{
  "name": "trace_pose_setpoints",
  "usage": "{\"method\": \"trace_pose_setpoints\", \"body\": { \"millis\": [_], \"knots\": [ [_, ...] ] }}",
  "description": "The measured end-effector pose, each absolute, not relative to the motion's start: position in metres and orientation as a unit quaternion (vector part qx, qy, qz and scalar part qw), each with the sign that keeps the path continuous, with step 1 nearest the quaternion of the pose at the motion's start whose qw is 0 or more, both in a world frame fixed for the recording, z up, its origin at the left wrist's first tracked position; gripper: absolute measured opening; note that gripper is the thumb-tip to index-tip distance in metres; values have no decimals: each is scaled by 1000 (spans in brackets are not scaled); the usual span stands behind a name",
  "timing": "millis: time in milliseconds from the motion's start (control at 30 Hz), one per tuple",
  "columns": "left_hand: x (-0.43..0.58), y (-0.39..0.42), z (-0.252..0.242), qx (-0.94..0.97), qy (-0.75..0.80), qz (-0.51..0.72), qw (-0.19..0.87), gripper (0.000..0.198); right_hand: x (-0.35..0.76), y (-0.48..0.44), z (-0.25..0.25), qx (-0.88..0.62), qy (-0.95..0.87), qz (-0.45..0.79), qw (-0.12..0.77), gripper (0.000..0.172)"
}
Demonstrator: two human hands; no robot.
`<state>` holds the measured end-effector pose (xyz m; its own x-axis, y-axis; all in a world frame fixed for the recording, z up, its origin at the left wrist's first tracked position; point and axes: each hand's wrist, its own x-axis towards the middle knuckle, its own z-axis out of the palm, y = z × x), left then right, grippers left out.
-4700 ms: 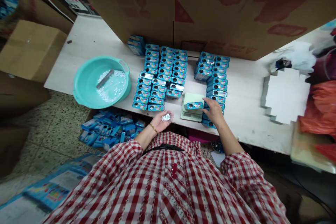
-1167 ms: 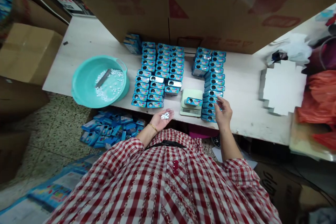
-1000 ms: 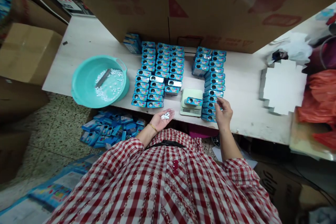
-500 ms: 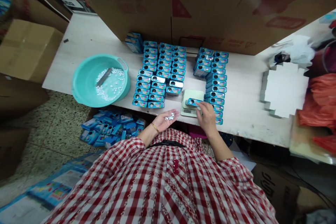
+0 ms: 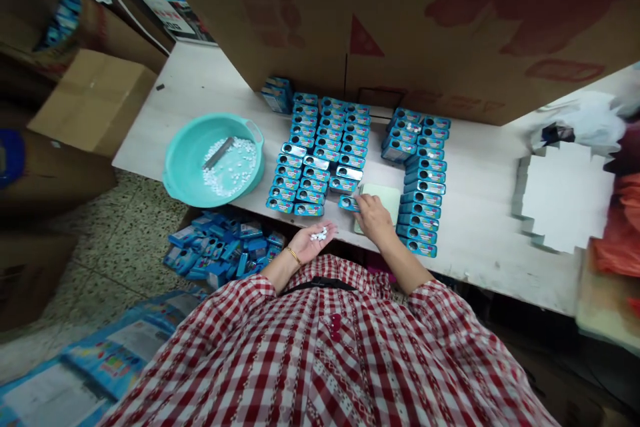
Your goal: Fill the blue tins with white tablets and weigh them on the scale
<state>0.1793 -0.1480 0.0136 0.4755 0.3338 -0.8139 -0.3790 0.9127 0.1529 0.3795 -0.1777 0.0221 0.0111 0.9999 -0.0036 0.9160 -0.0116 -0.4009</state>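
Note:
My left hand (image 5: 303,247) is palm up and slightly cupped at the table's front edge, with several small white pellets (image 5: 320,235) lying in it. My right hand (image 5: 376,220) grips the right end of a small blue box (image 5: 347,203) between thumb and fingers. That box is just left of a pale green scale (image 5: 388,196), partly covered by my right hand. Left of it stand close rows of blue boxes (image 5: 316,173) with dark round spots on top. A second group of blue boxes (image 5: 421,205) stands right of the scale.
A turquoise basin (image 5: 185,180) with white pellets and a grey bar stands at the left. Below the table edge lies a heap of blue boxes (image 5: 225,247). A large carton (image 5: 310,20) rises behind the rows. Flat white card pieces (image 5: 565,197) lie at the right.
My right hand has moved left, carrying the blue box off the scale. My left hand still holds the pellets. The camera view has shifted, so the table appears further right and lower.

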Motion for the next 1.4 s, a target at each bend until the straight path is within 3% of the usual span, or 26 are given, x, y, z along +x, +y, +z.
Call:
{"method": "trace_pose_setpoints", "body": {
  "millis": [233,433,767,1000,1167,1267,1400],
  "knots": [
    [183,-137,20,-15,435,230,871,36,357,-151,-17,-689,-688,148,171,35],
    [190,-133,14,-1,395,232,889,30,351,-174,8,-639,-717,161,228,31],
    [201,-135,11,57,359,208,908,34,340,-170,22,-604,-737,261,156,18],
    [189,-117,6,49,386,250,887,32,342,-145,9,-626,-689,234,280,22],
    [171,-118,5,26,431,257,864,31,392,-131,-1,-685,-636,184,304,26],
    [166,-122,6,13,445,254,858,30,451,-118,1,-764,-577,79,278,31],
    [166,-126,5,6,445,255,859,29,509,-90,-7,-801,-576,-5,160,34]
  ]
}}
